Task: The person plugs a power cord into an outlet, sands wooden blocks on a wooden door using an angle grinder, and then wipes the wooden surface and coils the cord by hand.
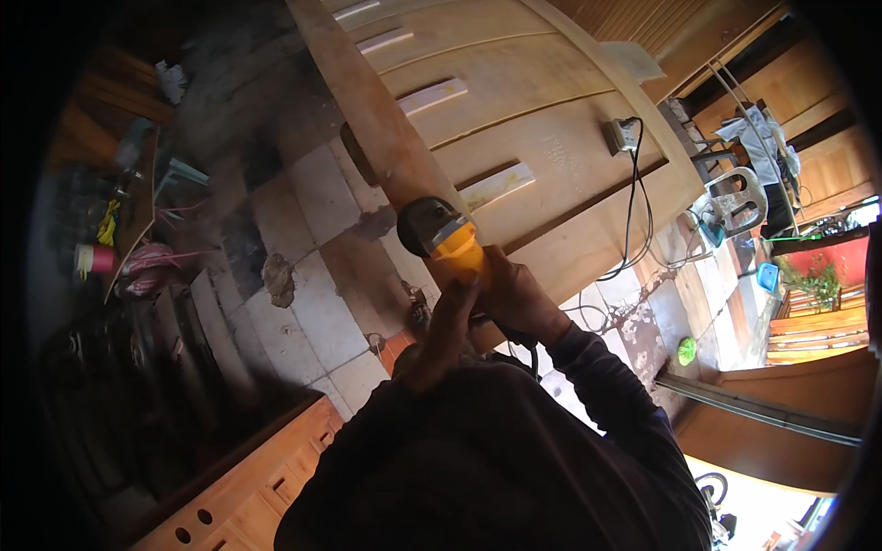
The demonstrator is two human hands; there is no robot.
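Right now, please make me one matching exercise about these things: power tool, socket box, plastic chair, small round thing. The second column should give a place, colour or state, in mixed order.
1. Power tool
2. Socket box
3. Plastic chair
4. Small round thing

A. Bright green
B. Pale, past one end of the wooden panel
C. Yellow and black, held by the left hand and the right hand
D. On the wooden panel, with a dark cable

Right pairs: 1-C, 2-D, 3-B, 4-A
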